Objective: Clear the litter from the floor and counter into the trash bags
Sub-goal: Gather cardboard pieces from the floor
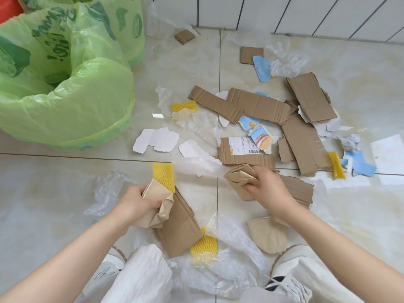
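Single head-worn view, wide-angle, looking steeply down and forward from above the person's knees. The tiled floor fills the frame at close range; the green bag sits upper left, the wall base along the top edge.

Torn cardboard, paper, plastic strewn on tiles — green trash bag open, upper left.

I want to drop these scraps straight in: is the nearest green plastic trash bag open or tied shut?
Open. The green plastic trash bag has its mouth gaping upward, rim rolled outward, nothing knotted. How full it is cannot be told.
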`<state>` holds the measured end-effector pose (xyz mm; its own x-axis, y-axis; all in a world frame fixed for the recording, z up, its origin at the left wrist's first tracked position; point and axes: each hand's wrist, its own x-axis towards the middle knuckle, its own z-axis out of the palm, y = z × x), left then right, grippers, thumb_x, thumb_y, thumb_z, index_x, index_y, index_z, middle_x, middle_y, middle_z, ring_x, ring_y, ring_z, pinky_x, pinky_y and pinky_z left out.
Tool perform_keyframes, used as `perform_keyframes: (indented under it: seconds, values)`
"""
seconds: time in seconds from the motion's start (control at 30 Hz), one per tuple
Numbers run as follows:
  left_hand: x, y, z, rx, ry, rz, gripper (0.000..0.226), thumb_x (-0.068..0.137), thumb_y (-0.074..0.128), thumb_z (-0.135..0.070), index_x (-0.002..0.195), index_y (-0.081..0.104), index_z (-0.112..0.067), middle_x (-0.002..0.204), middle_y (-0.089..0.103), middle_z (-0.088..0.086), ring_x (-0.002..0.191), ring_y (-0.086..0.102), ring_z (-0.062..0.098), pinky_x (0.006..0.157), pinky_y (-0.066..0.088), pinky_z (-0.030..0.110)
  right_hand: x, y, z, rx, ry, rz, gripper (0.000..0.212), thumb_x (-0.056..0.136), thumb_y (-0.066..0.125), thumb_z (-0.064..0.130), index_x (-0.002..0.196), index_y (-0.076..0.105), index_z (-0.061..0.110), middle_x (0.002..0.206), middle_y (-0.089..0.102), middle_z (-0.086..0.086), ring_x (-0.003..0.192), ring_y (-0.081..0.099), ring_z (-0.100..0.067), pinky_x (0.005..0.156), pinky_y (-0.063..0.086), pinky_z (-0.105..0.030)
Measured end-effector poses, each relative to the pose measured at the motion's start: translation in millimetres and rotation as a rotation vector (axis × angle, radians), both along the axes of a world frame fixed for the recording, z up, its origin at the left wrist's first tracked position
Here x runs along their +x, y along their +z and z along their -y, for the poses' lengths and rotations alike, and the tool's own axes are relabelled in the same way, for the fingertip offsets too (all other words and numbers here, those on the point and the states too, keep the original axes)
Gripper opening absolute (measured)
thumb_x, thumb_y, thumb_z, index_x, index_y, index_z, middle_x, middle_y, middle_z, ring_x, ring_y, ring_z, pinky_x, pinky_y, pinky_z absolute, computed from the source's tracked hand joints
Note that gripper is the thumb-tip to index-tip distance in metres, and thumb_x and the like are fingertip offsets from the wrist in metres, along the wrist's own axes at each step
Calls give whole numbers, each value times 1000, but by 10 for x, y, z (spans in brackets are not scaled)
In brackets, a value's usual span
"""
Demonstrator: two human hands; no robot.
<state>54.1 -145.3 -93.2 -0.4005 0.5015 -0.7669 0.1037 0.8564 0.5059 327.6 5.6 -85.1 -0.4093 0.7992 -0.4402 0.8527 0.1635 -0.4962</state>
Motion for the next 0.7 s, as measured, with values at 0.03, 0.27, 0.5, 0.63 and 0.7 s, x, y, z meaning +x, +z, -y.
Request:
perform_keyframes:
  seconds: [0.03,0.27,0.5,0.63,0.7]
  values:
    - [5,-21,25,-17,26,18,21,74,77,-14,92,68,-15,84,69,3,73,64,19,60,48,26,75,-33,-32,37,-17,27,15,82,64,24,95,61,17,92,60,-5,92,55,-28,68,34,-30]
    - [89,-243,150,-93,72,-100,32,53,69,-36,84,64,-30,108,62,11,101,59,27,82,54,37,411,-214,-21,0,-206,234,41,83,58,42,106,59,9,110,60,-15,107,52,-38,87,45,-43]
    - [286,-271,-61,72,54,-132,32,58,71,-36,87,60,-32,109,61,8,109,56,26,90,49,41,389,-152,34,-66,-153,33,21,81,64,33,94,62,16,96,67,-5,95,60,-26,81,47,-39]
    - [335,-274,-166,86,4,-161,30,62,70,-32,90,61,-27,104,62,8,112,53,28,84,48,39,494,-110,-20,-47,-194,33,28,71,62,43,86,67,19,87,68,-4,88,61,-25,76,50,-40]
    - [357,-246,-189,66,-3,-152,28,54,65,-37,82,59,-31,101,62,6,113,52,28,80,48,37,564,-97,-60,-13,-228,69,23,76,65,36,85,69,15,86,70,-6,92,61,-28,82,48,-44]
